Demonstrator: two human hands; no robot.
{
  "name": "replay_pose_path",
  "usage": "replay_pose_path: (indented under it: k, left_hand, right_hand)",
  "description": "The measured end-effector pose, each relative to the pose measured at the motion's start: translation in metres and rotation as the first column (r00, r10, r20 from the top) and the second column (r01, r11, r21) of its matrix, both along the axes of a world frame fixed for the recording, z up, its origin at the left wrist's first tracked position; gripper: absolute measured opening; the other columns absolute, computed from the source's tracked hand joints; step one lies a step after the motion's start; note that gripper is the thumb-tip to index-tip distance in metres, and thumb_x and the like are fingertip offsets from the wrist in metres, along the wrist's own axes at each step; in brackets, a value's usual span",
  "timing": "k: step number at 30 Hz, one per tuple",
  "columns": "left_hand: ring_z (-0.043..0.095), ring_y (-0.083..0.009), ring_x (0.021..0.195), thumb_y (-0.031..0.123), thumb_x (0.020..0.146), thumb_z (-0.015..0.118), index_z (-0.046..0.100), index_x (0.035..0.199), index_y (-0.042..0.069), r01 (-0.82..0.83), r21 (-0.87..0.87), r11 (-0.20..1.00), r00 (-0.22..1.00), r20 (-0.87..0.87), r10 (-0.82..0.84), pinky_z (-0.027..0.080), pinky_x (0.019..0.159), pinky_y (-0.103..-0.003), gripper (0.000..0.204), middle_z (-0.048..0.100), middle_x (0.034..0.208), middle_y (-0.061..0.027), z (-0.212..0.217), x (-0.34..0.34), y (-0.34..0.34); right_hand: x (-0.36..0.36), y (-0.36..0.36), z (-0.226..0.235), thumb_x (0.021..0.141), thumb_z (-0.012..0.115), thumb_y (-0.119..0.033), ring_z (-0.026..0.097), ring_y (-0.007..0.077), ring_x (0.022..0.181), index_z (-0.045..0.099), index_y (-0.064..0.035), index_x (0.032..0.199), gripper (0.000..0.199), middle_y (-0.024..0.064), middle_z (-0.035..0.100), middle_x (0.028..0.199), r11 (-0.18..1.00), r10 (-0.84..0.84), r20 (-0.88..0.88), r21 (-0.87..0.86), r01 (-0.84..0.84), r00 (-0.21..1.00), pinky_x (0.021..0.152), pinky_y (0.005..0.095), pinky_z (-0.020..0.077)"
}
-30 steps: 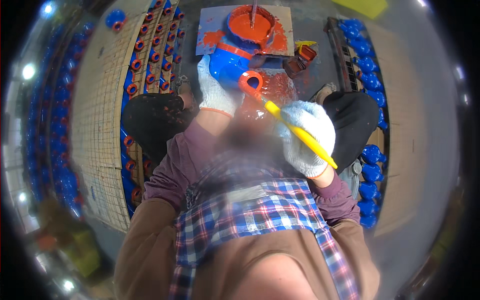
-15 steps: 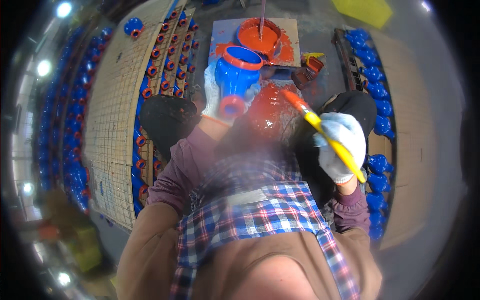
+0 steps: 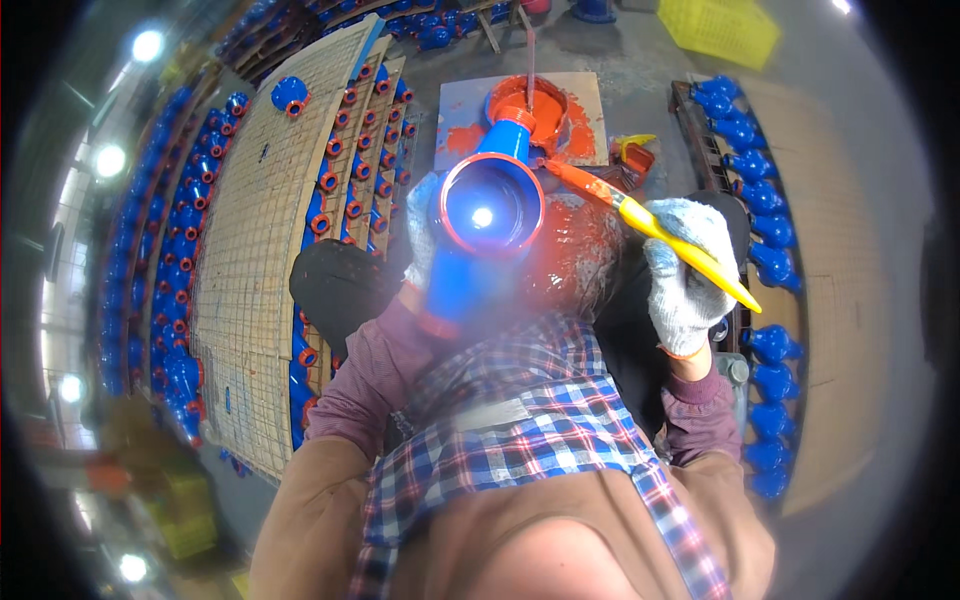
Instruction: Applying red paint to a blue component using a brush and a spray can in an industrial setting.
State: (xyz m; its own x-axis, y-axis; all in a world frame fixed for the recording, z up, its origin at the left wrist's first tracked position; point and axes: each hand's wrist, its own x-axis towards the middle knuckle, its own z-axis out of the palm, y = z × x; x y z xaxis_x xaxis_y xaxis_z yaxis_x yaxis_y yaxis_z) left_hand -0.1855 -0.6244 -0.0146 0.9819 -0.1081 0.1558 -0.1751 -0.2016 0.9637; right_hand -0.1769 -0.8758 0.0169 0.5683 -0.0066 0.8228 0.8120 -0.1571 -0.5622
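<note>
- Left hand, in a white knit glove, grip closed around the blue valve body; the valve is held up over the lap, its open round mouth with the red-painted rim facing the camera.
- Right hand, gloved, grip clamped on the yellow handle of a paintbrush; red-loaded bristles sit just beside the rim's right edge.
- Judgement: keep the valve steady, turn it slowly, run bristles along the rim only, keep red off the blue.
- Red paint pot rests on a paint-smeared board on the grey floor ahead.
- Rows of blue valves at right; more with red rims on wire-mesh racks at left. Workshop lamps glare far left.
</note>
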Motion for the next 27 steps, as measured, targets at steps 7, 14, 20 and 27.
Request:
replay_pose_path:
  k: [7, 14, 20, 27]
  left_hand:
    - [0.056, -0.0365, 0.113, 0.065, 0.085, 0.050, 0.043, 0.138, 0.010, -0.005, -0.335, 0.942, 0.997, -0.080, -0.023, 0.051, 0.093, -0.053, 0.076, 0.050, 0.134, -0.0189, -0.020, 0.004, 0.020]
    - [0.052, -0.0404, 0.119, 0.067, 0.083, 0.052, 0.037, 0.142, 0.011, -0.161, -0.944, 0.287, 0.912, -0.253, -0.322, 0.049, 0.093, -0.060, 0.083, 0.044, 0.139, -0.0210, -0.072, 0.030, 0.045]
    - [0.056, -0.0330, 0.115, 0.061, 0.091, 0.044, 0.036, 0.140, 0.011, -0.172, -0.751, 0.637, 0.975, -0.222, 0.002, 0.054, 0.091, -0.051, 0.070, 0.048, 0.134, -0.0172, -0.076, 0.048, 0.049]
    - [0.064, -0.0302, 0.098, 0.061, 0.086, 0.054, 0.046, 0.130, 0.004, -0.032, -0.993, 0.112, 0.903, -0.077, -0.422, 0.060, 0.068, -0.036, 0.072, 0.057, 0.121, -0.0200, -0.033, 0.037, 0.043]
  right_hand:
    - [0.020, 0.020, 0.036, 0.076, 0.073, -0.001, 0.067, 0.0284, 0.092, 0.069, -0.0039, 0.099, 0.023, 0.0126, 0.071, 0.099, 0.929, 0.188, 0.079, -0.337, -0.151, 0.979, 0.084, 0.0379, 0.0511]
    - [0.026, 0.026, 0.011, 0.074, 0.076, -0.003, 0.065, 0.0300, 0.092, 0.068, -0.0048, 0.101, 0.029, 0.0110, 0.069, 0.099, 0.944, 0.113, -0.041, -0.309, -0.120, 0.993, 0.083, 0.0370, 0.0510]
    - [-0.004, 0.040, -0.006, 0.073, 0.073, 0.001, 0.063, 0.0289, 0.088, 0.066, -0.0015, 0.099, 0.026, 0.0136, 0.066, 0.095, 0.986, 0.079, -0.257, -0.123, -0.114, 0.963, 0.079, 0.0358, 0.0500]
    - [0.005, 0.059, 0.016, 0.074, 0.072, 0.000, 0.064, 0.0297, 0.084, 0.067, -0.0015, 0.095, 0.022, 0.0123, 0.068, 0.091, 0.987, 0.059, -0.104, -0.141, -0.074, 0.993, 0.077, 0.0371, 0.0501]
